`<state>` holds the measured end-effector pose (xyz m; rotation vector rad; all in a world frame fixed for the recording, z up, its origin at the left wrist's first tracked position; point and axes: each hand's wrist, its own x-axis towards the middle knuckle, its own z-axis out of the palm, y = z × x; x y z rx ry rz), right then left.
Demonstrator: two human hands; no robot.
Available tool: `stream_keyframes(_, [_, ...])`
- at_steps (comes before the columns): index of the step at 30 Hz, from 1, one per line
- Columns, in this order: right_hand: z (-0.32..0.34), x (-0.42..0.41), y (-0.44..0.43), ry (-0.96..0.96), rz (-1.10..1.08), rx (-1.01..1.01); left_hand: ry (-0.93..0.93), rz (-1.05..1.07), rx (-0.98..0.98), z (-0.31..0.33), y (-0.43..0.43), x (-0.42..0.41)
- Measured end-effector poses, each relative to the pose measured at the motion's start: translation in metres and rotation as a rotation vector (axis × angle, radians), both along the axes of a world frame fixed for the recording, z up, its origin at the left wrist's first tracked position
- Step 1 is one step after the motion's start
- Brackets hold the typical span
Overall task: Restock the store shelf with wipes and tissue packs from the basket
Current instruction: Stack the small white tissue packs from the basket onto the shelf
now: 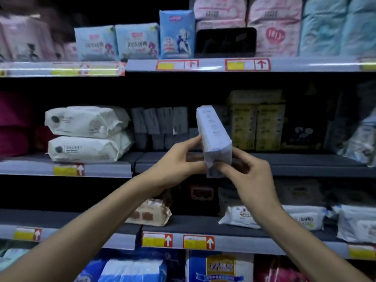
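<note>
While both hands are raised before the middle shelf (305,160), a white wrapped pack (214,133) stands on end between them. The left hand (179,159) pinches its left edge and the right hand (252,174) pinches its lower corner. The shelf behind carries two stacked white wipes packs (87,135), a row of grey upright packs (160,123) and yellow boxes (257,123). The held pack's print is too blurred to read, and its lower end is partly hidden by fingers.
</note>
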<state>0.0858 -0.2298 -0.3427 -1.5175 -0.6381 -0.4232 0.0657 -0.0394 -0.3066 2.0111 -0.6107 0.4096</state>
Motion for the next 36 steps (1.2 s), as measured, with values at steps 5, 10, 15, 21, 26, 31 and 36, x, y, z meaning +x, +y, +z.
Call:
stream_keyframes(5, [0.025,0.066,0.032,-0.037,-0.110,-0.004,-0.131,0.179,0.030,0.027,0.017,0.054])
stream_keyframes(10, [0.058,0.117,0.073,0.004,-0.177,0.020,-0.298,0.676,0.102,0.053,0.025,0.096])
stream_keyframes(15, [0.075,0.157,0.112,0.176,-0.384,-0.021,-0.183,0.947,0.146,0.064,0.026,0.126])
stream_keyframes(21, [0.069,0.171,0.114,0.272,-0.437,-0.213,0.037,0.743,-0.109,0.048,0.022,0.127])
stream_keyframes(26, [0.067,0.154,0.105,0.265,-0.299,-0.282,0.122,0.525,-0.285,0.031,0.023,0.119])
stream_keyframes(31, [0.064,0.129,0.095,0.248,-0.282,-0.366,0.163,0.446,-0.298,0.025,0.012,0.095])
stream_keyframes(36, [0.065,0.108,0.073,0.255,-0.274,-0.433,0.111,0.496,-0.081,0.021,0.020,0.077])
